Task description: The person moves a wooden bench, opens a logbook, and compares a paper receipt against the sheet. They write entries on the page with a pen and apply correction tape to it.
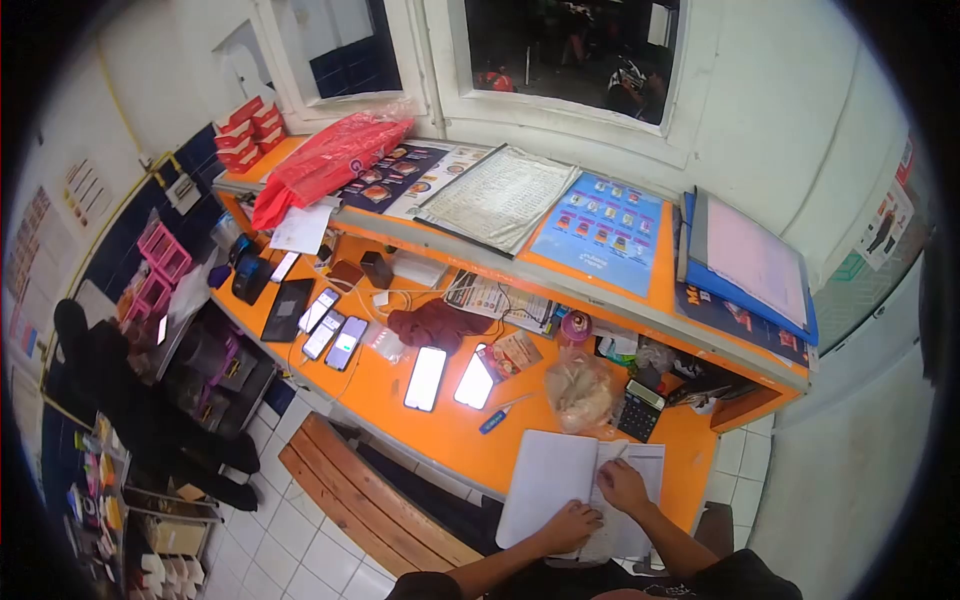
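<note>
I'm seeing open notebook point(548, 476) lying at 5 o'clock. Left hand point(573, 526) resting near gutter, fingers curling; right hand point(622, 486) bending over right page. Can't tell whether either's gripping anything.

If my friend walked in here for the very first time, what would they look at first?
Probably the big, crinkly red plastic bag, lying near the left end of the upper shelf. Next might come two phones with screens glowing bright white, side by side in the middle of the orange desk. The open book would stand out too, its pale pages spread near the bottom of the picture.
</note>
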{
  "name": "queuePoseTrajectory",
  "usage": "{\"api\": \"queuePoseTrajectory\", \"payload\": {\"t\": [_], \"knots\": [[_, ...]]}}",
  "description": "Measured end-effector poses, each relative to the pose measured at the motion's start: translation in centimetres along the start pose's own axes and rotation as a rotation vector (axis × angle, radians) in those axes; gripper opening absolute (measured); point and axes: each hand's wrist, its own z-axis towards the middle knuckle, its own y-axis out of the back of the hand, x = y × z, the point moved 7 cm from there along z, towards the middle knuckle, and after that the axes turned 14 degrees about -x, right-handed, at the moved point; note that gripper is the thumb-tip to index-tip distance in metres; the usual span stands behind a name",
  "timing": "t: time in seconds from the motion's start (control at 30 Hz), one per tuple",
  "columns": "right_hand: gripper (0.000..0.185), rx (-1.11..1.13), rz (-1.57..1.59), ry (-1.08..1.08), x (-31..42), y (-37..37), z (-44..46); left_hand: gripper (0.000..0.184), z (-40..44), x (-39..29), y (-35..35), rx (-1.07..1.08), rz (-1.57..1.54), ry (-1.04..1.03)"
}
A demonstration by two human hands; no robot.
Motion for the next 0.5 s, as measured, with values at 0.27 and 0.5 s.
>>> {"api": "queuePoseTrajectory", "payload": {"t": [0.27, 0.5], "knots": [[0.023, -0.275, -0.071, -0.548, -1.9, 1.8, -1.9, 0.035, 1.1, 2.1, -0.9, 0.073, -0.08, -0.102], [0.018, -0.459, 0.044, -0.687, -4.4, 5.1, -8.4, 0.034, 1.4, 2.1, -0.3, 0.14, -0.122, -0.108]]}}
